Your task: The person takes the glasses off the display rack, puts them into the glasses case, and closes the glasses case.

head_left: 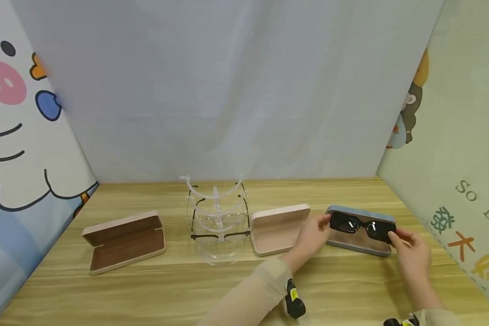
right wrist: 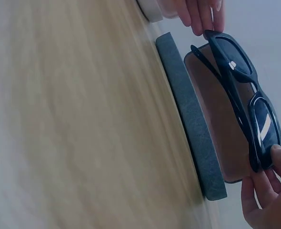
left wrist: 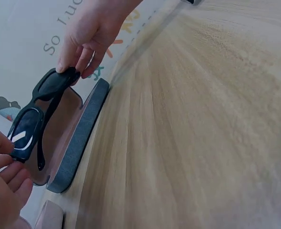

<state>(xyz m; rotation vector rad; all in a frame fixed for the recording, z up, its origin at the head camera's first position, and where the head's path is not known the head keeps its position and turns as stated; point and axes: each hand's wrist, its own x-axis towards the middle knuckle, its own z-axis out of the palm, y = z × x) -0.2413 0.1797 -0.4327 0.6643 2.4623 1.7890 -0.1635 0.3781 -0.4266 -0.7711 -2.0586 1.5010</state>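
Black sunglasses [head_left: 362, 226] with dark lenses are held above an open blue glasses case [head_left: 352, 248], lenses facing up. My left hand [head_left: 313, 235] pinches their left end. At the other end my right hand [head_left: 413, 253] grips the frame between thumb and fingers. Seen from the right wrist, one temple arm [right wrist: 231, 95] is folded in behind the lenses. The case's brown lining [right wrist: 212, 114] shows beneath the sunglasses, which cover part of it.
Left of the blue case lies an open pale pink case [head_left: 275, 233]. A clear display stand [head_left: 216, 199] carries eyeglasses [head_left: 220, 236]. An open brown-lined case [head_left: 126, 246] lies at the left. Curtains [head_left: 228, 90] enclose the wooden table [head_left: 167, 294].
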